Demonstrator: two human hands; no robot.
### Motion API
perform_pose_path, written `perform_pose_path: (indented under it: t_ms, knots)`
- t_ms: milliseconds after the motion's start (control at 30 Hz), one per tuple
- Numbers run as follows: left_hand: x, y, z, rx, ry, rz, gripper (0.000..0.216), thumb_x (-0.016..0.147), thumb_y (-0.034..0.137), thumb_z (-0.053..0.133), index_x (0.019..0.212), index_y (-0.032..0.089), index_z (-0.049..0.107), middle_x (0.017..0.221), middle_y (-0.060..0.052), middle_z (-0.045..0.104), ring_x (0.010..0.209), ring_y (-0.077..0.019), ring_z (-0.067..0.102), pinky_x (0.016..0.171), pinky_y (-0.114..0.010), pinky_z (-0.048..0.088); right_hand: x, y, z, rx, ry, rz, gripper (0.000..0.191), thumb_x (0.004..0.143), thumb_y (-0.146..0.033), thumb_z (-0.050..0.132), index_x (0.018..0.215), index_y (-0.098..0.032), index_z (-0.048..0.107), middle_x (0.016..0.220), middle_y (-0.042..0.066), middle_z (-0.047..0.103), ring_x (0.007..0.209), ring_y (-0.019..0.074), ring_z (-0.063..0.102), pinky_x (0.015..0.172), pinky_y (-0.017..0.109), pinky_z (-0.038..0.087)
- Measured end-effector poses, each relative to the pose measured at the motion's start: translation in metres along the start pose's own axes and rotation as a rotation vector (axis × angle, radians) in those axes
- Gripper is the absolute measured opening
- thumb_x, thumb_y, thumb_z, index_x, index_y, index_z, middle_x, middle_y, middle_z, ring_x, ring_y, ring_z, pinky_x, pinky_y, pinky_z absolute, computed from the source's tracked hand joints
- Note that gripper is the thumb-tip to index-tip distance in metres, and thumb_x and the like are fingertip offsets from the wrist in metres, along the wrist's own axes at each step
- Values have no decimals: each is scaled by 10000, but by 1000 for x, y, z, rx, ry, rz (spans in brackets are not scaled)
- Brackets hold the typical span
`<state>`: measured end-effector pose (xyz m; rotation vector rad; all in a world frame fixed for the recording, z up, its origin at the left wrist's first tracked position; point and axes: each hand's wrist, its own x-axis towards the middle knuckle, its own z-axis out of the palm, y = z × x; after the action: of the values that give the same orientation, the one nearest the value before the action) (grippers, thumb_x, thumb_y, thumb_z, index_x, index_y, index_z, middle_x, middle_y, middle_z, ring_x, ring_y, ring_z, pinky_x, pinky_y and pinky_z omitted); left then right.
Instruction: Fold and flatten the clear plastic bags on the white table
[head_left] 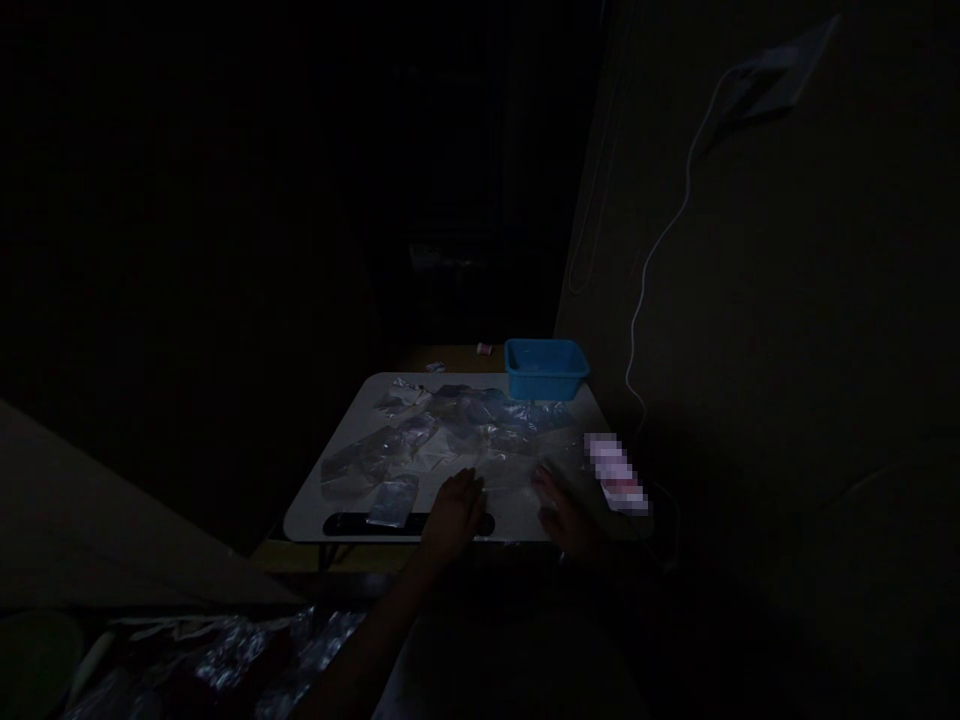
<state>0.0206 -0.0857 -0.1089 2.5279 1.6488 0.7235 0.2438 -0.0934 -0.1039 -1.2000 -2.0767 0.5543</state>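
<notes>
My left hand (453, 512) lies palm down near the front edge of the white folding table (517, 520), its fingers stretched out at a clear plastic bag (506, 478). To the right, my right hand (564, 515) hovers at or just above the other side of that bag, slightly blurred, with thumb and fingers apart. Whether its fingertips touch the plastic I cannot tell. Beyond both hands, several crumpled clear plastic bags (405, 440) spread over the tabletop. A smaller folded plastic packet (394, 500) rests left of my left hand, partly over a dark slot in the table.
At the back right corner stands a blue plastic basin (546, 385). A lit phone (616, 475), blurred out, lies at the right edge, close to a white cable (637, 310) running down the wall. Shiny plastic (232, 650) lies low at left. The room is very dark.
</notes>
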Motion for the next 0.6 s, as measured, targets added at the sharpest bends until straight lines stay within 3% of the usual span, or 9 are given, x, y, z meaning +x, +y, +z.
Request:
perform_pose_path:
  t_ms: [233,467,600]
  knots:
    - [2,1,-11,-128,28,-51,397,885,320,262,1234,182,393,1269,-86,431,1185,-198,359,961,-401,329,1,-4,1,-242,-35,-102,407,784,-176,372,1182,-184,461,1172,94,527,1099,198,456,953,426,322]
    - [11,32,-13,-60,-132,301,400,880,287,291,1265,189,333,1320,-79,368,1221,-174,304,1014,-412,226,4,-12,-1,-291,-83,-122,397,766,-146,378,1142,-182,499,1153,91,545,1077,193,475,952,451,294]
    - [18,40,-2,43,-177,280,384,880,314,282,1211,161,403,1295,-113,397,1224,-213,300,1002,-476,205,5,-11,-5,-281,-48,-144,384,743,-135,392,1086,-211,545,1139,67,556,1091,202,460,941,458,300]
